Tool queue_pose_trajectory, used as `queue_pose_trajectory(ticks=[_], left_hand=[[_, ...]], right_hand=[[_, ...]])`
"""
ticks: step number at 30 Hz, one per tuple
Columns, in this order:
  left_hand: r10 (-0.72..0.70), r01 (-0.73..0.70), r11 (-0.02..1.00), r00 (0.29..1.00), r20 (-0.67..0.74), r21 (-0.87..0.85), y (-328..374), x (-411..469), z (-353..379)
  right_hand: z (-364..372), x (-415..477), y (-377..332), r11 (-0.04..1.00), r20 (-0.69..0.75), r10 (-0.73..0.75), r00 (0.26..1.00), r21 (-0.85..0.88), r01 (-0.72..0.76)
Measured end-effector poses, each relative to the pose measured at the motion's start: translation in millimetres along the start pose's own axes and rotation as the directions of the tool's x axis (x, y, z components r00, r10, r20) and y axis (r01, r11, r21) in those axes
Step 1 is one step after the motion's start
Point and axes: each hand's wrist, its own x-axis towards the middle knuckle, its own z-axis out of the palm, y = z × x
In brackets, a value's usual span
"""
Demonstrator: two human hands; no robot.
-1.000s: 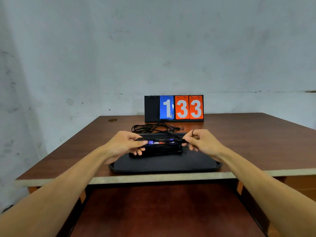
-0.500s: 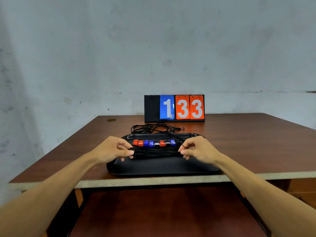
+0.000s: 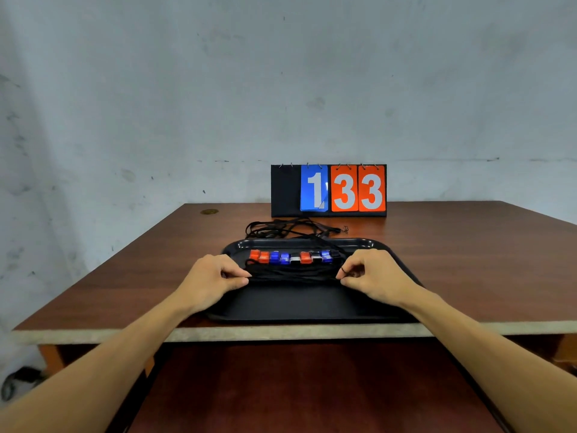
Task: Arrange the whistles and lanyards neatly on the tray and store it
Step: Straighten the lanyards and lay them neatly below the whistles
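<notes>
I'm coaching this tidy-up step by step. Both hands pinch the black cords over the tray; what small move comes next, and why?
Probably lay the cord bundle flat on the tray in front of the whistles and let go: the left hand and right hand hold it straight by its ends, and loose cords wait behind the tray.

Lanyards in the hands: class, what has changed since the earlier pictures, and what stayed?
The left hand and right hand lowered the lanyard bundle toward the near side of the tray, uncovering the row of whistles. Their fingers still pinch its ends. Tray, loose cords behind it and scoreboard stayed put.
</notes>
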Motion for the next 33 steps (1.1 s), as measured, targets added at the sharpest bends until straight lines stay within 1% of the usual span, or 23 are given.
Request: queue_pose_trajectory(ticks=[4, 7, 11, 14, 17, 20, 22, 24, 26, 27, 29, 31, 33], left_hand=[[-0.013, 0.014, 1.000, 0.999, -0.035, 0.020, 1.0, 0.5, 0.7], [-0.006, 0.006, 1.000, 0.999, -0.050, 0.001, 3.8, -0.8, 0.4], [0.003, -0.001, 0.995, 1.000, -0.022, 0.095, 4.5, 0.4, -0.9], [0.006, -0.005, 0.992, 1.000, -0.003, 0.126, 6.4, 1.6, -2.8], [-0.015, 0.016, 0.999, 1.000, -0.007, 0.029, 7.3, 1.5, -5.0], [-0.078, 0.073, 0.986, 0.997, -0.024, -0.148, 6.8, 2.5, -5.8], [-0.136, 0.100, 0.953, 0.984, -0.111, -0.286, 7.8, 3.8, -5.8], [-0.246, 0.141, 0.899, 0.946, -0.213, -0.414, 5.4, 8.6, -5.9], [-0.332, 0.165, 0.857, 0.901, -0.278, -0.489, -0.6, 16.0, -5.4], [-0.356, 0.177, 0.850, 0.887, -0.294, -0.496, -3.9, 20.4, -4.9], [-0.383, 0.216, 0.865, 0.867, -0.318, -0.453, -12.0, 30.7, -1.0], [-0.388, 0.269, 0.900, 0.854, -0.348, -0.344, -22.4, 39.8, 3.1], [-0.382, 0.308, 0.920, 0.843, -0.378, -0.242, -34.3, 48.9, 6.8]], right_hand=[[1.5, 1.6, -2.2, 1.000, -0.008, 0.000, 1.000, -0.010, 0.000], [0.9, 1.2, -2.4, 0.999, 0.013, 0.001, 1.000, -0.035, -0.001], [0.2, -2.7, -1.7, 0.998, 0.018, -0.013, 1.000, -0.068, 0.015], [-3.0, -5.3, 0.2, 0.999, 0.004, 0.019, 1.000, -0.043, -0.019], [-6.7, -3.0, 7.7, 0.997, -0.070, 0.080, 0.994, -0.019, -0.081], [-12.4, 1.8, 12.5, 0.988, -0.097, 0.149, 0.984, -0.019, -0.151], [-14.8, 7.6, 12.9, 0.981, -0.131, 0.194, 0.972, -0.002, -0.196], [-13.4, 16.0, 13.1, 0.974, -0.161, 0.225, 0.961, 0.024, -0.224], [-8.8, 26.8, 12.2, 0.970, -0.170, 0.243, 0.955, 0.044, -0.239], [-5.6, 33.0, 10.8, 0.968, -0.172, 0.250, 0.953, 0.054, -0.244], [0.4, 46.2, 8.8, 0.965, -0.172, 0.260, 0.950, 0.074, -0.251], [6.4, 60.2, 6.7, 0.961, -0.149, 0.274, 0.950, 0.077, -0.265], [11.5, 76.3, 6.0, 0.960, -0.128, 0.279, 0.952, 0.028, -0.278]])
